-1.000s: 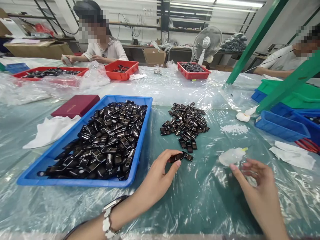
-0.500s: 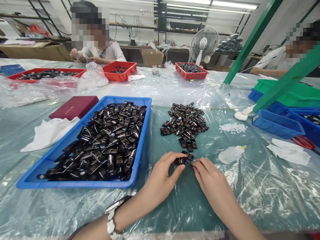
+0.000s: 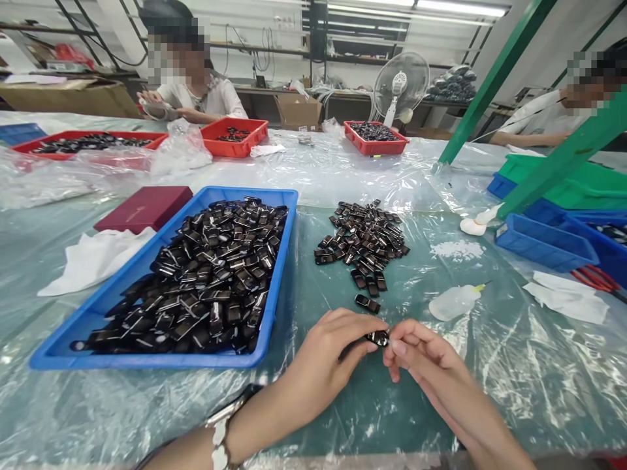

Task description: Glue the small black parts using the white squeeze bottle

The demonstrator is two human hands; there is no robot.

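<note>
Between the thumb and fingers of my left hand [image 3: 336, 349] is a small glossy black plastic part [image 3: 378, 338], held just above the table. My right hand [image 3: 431, 362] meets the part's right end with thumb and fingertips pinched together; whatever is between them is too small to name. A single similar black part [image 3: 367, 303] lies on the table just beyond my hands. Farther off, a loose pile of such parts [image 3: 367, 235] spreads over the green surface. On the left, a blue tray [image 3: 289, 261] is heaped with more of them.
To the right are a squeeze bottle [image 3: 453, 303], small white bits [image 3: 458, 250], a white tissue [image 3: 565, 297] and a blue bin [image 3: 543, 241]. A maroon box [image 3: 144, 209] stands left of the tray. Green posts [image 3: 494, 85] rise at right. Two people sit across the table.
My left hand has come nearer and slightly right with the black part, away from the one on the table. My right hand has turned, thumb showing, and closed against the part's end.
</note>
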